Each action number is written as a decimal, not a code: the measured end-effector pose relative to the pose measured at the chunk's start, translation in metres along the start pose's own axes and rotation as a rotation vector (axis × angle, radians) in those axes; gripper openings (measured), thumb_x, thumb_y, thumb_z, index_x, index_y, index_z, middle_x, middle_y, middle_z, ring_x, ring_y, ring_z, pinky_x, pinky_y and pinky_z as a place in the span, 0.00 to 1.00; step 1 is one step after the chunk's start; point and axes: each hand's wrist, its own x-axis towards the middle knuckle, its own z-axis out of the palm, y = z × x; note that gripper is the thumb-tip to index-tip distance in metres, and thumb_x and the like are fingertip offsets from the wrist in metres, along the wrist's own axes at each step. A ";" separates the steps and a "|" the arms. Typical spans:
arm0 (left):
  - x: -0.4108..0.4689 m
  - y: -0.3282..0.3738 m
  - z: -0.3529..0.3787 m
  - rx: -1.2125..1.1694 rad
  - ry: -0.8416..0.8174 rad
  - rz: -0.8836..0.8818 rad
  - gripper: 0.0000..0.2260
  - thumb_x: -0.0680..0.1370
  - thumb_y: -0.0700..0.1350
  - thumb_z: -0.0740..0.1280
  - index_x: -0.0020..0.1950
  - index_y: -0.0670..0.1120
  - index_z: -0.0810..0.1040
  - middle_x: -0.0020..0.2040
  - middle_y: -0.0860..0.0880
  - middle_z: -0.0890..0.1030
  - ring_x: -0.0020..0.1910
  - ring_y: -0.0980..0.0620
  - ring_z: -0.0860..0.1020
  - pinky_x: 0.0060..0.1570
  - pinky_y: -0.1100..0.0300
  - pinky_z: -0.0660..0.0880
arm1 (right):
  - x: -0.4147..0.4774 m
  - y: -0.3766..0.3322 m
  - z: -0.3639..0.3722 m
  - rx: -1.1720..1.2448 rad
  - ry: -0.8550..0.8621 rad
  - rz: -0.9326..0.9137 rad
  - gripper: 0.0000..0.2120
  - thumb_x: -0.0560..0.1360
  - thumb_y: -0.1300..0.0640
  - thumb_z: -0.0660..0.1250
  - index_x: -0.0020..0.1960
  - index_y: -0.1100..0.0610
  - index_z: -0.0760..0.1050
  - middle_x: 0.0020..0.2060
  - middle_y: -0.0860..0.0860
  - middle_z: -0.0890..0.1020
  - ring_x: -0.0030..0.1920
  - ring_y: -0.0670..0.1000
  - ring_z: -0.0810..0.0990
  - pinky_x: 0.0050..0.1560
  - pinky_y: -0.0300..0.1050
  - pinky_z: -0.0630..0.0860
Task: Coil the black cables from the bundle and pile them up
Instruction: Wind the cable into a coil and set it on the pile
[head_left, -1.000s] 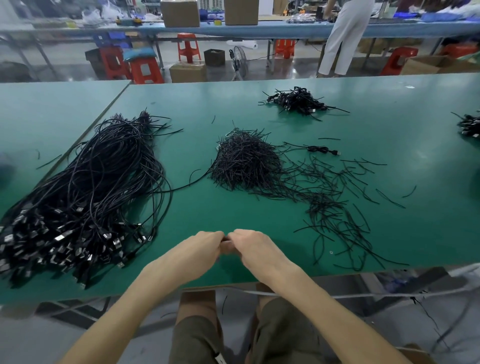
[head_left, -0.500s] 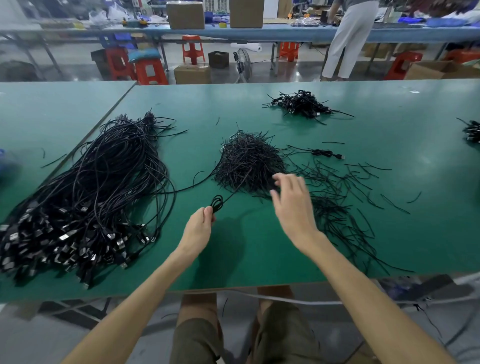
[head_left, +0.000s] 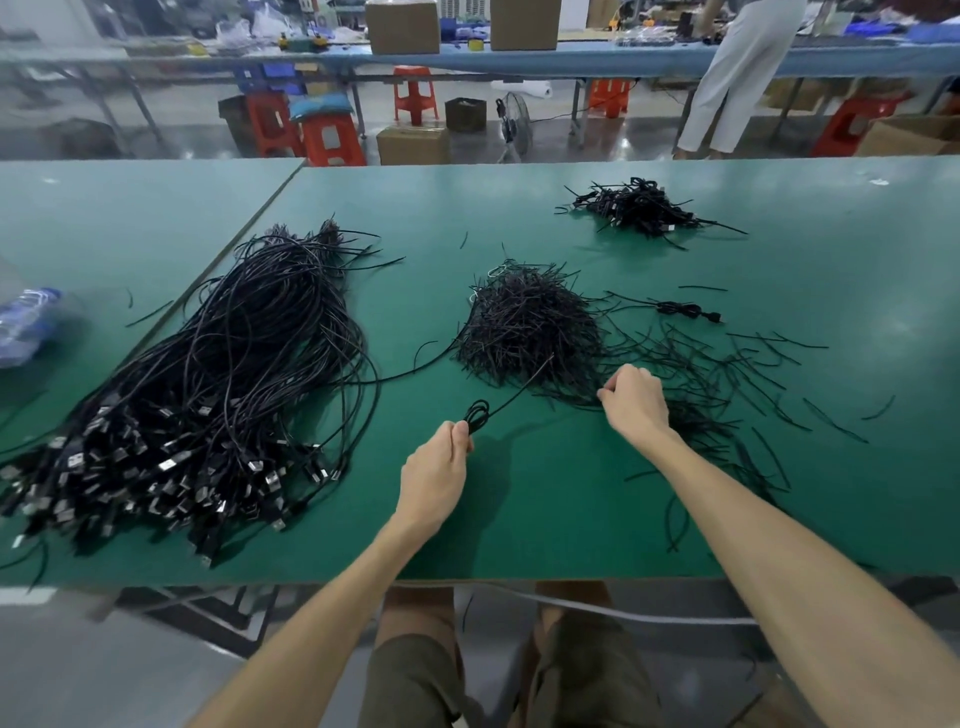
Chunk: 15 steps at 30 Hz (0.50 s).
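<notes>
The left hand (head_left: 436, 467) sits near the middle of the green desk (head_left: 519, 530), fingers and thumb pinched round a small coiled cable (head_left: 477, 415); the coil's loops stand up out of the grip, and its loose tail runs off toward 1 o'clock, over the near edge of a heap of short black ties (head_left: 530, 327); the right hand (head_left: 636, 400) is at 3 o'clock from the left one and apart from it, knuckles up, fingers curled down among the ties scattered beside that heap; whether it has one pinched cannot be told. The big bundle of black cables (head_left: 218, 374) lies at 9 o'clock from the hands, its plug ends fanned out toward the near edge of the desk; a pile of coiled cables (head_left: 636, 208) rests far off at 1 o'clock; one more wound cable (head_left: 685, 310) lies alone at 2 o'clock, just beyond the ties.
</notes>
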 end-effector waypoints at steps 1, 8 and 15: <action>0.000 0.000 0.000 0.003 0.001 0.005 0.18 0.87 0.56 0.49 0.41 0.56 0.70 0.37 0.56 0.78 0.37 0.59 0.76 0.36 0.62 0.66 | 0.000 0.000 0.000 -0.015 0.005 -0.009 0.09 0.82 0.58 0.67 0.51 0.64 0.80 0.57 0.59 0.80 0.64 0.61 0.73 0.58 0.56 0.76; 0.000 0.000 0.001 -0.015 -0.001 0.004 0.17 0.87 0.56 0.49 0.42 0.56 0.70 0.39 0.58 0.79 0.40 0.59 0.77 0.39 0.57 0.68 | -0.005 0.009 -0.014 -0.005 0.101 0.013 0.07 0.80 0.58 0.69 0.46 0.57 0.85 0.56 0.57 0.83 0.67 0.65 0.69 0.67 0.60 0.67; 0.000 -0.004 0.004 0.010 0.007 0.017 0.18 0.87 0.56 0.49 0.41 0.56 0.70 0.39 0.56 0.79 0.40 0.59 0.77 0.38 0.63 0.67 | -0.018 0.017 -0.027 -0.012 0.158 -0.089 0.03 0.78 0.58 0.73 0.46 0.55 0.83 0.54 0.55 0.82 0.63 0.61 0.71 0.66 0.59 0.69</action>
